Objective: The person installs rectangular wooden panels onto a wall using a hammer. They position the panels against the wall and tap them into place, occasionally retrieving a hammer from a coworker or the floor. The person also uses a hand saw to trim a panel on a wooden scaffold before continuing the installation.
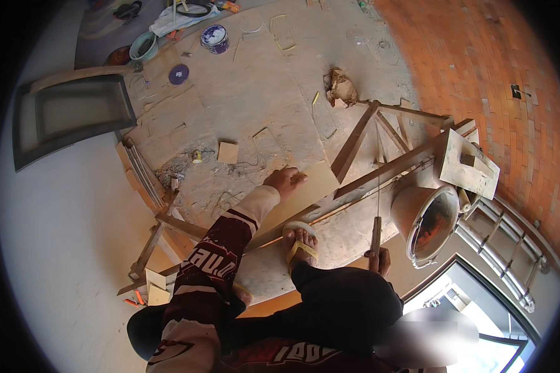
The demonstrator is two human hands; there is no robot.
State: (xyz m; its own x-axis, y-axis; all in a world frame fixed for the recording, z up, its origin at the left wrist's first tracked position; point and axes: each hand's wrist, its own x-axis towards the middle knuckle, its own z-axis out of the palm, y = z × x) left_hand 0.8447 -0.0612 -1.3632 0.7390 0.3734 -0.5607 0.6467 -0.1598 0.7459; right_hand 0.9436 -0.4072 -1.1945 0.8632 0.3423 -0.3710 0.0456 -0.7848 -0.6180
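Note:
My left hand (286, 181) reaches forward with curled fingers at the edge of a flat beige tile or board (320, 181). That piece rests along a wooden trestle beam (395, 163). Low on the right, my right hand (379, 262) is closed around a narrow, flat-sided brown handle (376, 235). A long, thin, straight line runs up from the handle past the beam; whether it is a blade seen edge-on or a rod I cannot tell. My sandalled foot (303, 244) stands on a pale plank (342, 235) beside the beam.
A dirty bucket (424, 221) and a stained wooden box (468, 164) stand at the right, near a metal ladder (501, 245). Rubble (179, 171) and a small square tile (228, 152) lie on the floor. A framed panel (74, 118) leans at left; a paint bucket (214, 38) stands far back.

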